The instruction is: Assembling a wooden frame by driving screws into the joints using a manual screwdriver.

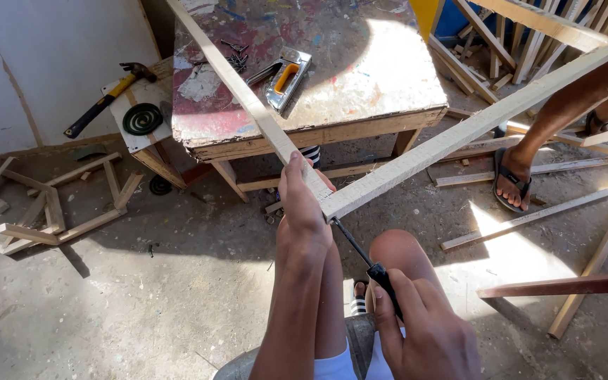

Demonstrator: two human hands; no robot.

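My left hand (302, 204) grips the corner where two pale wooden slats meet, one slat (237, 88) running up to the left over the table, the other slat (487, 119) running up to the right. My right hand (420, 331) holds a black-handled tool (371, 264) whose thin shaft points up at the underside of that corner joint. My bare knees are below the joint.
A paint-stained wooden table (360, 105) carries a staple gun (286, 77) and loose nails (236, 56). A hammer (107, 98) and a coil (142, 118) lie on a board at left. A wooden frame (58, 211) and scattered slats (543, 211) lie on the floor. Another person's sandalled foot (511, 179) stands at right.
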